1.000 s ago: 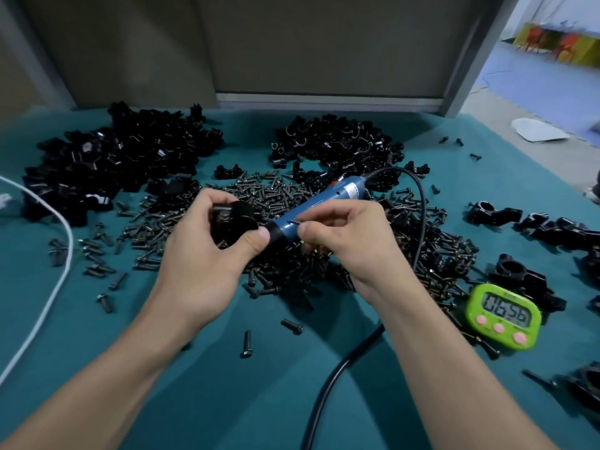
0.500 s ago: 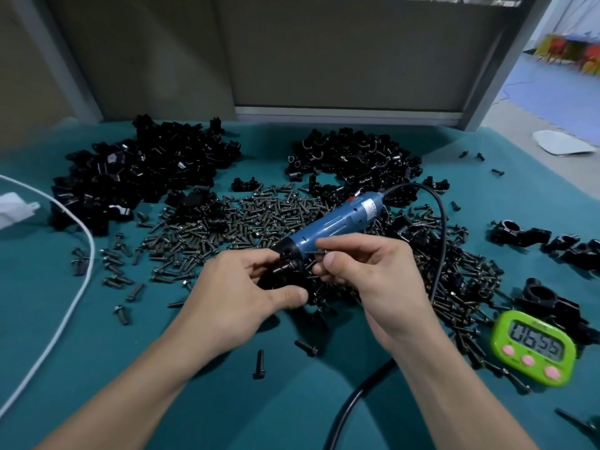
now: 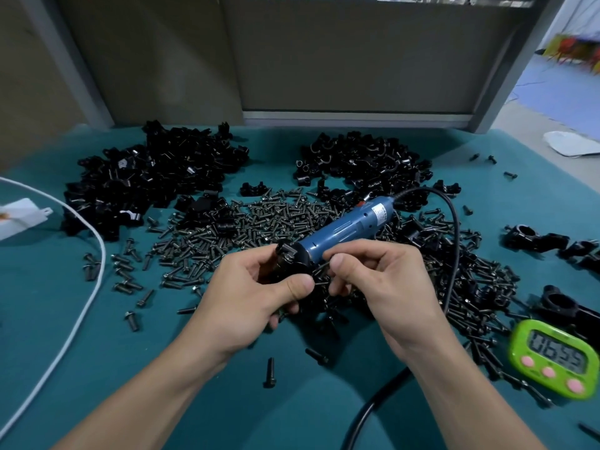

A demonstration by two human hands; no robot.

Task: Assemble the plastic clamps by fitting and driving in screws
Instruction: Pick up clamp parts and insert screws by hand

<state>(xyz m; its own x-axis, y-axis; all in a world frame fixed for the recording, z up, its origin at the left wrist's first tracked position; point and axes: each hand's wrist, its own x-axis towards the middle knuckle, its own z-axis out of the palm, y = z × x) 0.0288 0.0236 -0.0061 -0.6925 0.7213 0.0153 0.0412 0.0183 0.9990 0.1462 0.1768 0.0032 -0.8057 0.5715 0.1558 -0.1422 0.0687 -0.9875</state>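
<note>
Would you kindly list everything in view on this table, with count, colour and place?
electric screwdriver: one, blue, centre, held above the screws.
cord: one, black, looping right from the screwdriver's rear.
plastic clamp: one, black, at the screwdriver's tip.
screws: too many to count, dark, heaped mid-table, some scattered.
clamp parts: two heaps, black, back left and back centre.
set-aside clamps: several, black, right edge.
timer: one, green, pink buttons, near right.
cable: one, white, left side.
box: one, white, left edge.
table cloth: one, teal, under everything.
left hand: one, grips the clamp.
right hand: one, holds the screwdriver.
</note>
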